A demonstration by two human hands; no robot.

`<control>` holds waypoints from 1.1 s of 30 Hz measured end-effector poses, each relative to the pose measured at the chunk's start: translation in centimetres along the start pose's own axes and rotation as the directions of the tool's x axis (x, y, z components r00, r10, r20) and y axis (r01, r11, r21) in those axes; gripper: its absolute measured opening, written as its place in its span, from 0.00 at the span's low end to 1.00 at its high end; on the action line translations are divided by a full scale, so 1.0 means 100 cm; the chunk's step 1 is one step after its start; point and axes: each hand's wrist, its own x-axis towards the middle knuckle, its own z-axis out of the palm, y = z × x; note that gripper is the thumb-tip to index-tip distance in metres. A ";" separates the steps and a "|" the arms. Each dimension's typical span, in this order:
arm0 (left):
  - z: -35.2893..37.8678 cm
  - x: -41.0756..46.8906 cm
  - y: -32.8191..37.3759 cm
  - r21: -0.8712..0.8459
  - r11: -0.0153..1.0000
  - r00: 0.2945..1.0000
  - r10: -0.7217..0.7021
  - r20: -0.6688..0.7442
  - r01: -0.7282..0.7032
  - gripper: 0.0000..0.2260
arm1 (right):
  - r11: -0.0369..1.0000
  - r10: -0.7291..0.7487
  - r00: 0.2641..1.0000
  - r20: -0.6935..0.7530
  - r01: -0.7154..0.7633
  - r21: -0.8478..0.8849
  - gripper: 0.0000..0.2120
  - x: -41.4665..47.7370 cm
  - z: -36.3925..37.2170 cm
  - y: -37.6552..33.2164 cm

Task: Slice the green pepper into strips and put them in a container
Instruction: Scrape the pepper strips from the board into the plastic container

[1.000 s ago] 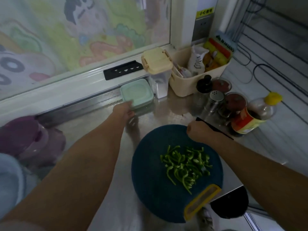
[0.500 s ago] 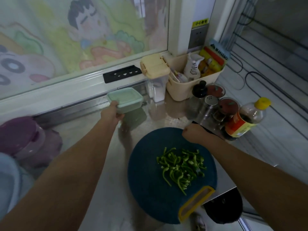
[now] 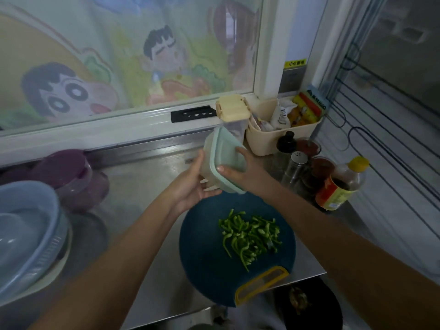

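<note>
Holding a lidded box over sliced pepper

Gripping a pale green container [image 3: 220,160] in mid-air, both hands work above the far edge of a round dark-blue cutting board [image 3: 204,253]. The container is tipped on its side, its lid [image 3: 229,154] facing right and toward the camera, its long axis running from upper left to lower right. The left hand [image 3: 190,186] cups the clear body from below and behind, fingers curled closed against it. The right hand [image 3: 247,170] clasps the lid, thumb pressed on its near rim and fingers wrapped over the far edge. Whether the lid is still sealed cannot be told.

Green pepper strips [image 3: 250,236] lie in a loose heap on the right half of the board, most pointing roughly toward and away from the camera. The left half of the board is bare. The board's yellow handle [image 3: 262,285] juts over the front edge of the steel counter [image 3: 142,182].

Crowding the right side are a cream basket [image 3: 269,139], a shaker [image 3: 296,163] and a yellow-capped bottle [image 3: 340,186], all near the board's far right. Purple containers [image 3: 71,172] and a blue bowl [image 3: 26,229] stand well left, with open counter between them and the board.
</note>
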 end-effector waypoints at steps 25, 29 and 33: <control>0.062 0.003 -0.058 -0.055 0.998 0.995 0.007 0.102 -0.001 0.29 | 0.952 -0.126 0.934 0.335 0.209 -0.224 0.28 -0.051 -0.068 0.013; 0.067 0.001 -0.066 0.003 1.000 0.995 -0.015 0.100 0.015 0.34 | 0.929 -0.099 0.924 0.370 0.220 -0.299 0.24 -0.056 -0.076 0.018; 0.071 0.001 -0.068 0.005 1.000 0.991 -0.026 0.131 0.026 0.35 | 0.993 -0.067 0.918 0.390 0.098 -0.062 0.24 -0.066 -0.085 0.024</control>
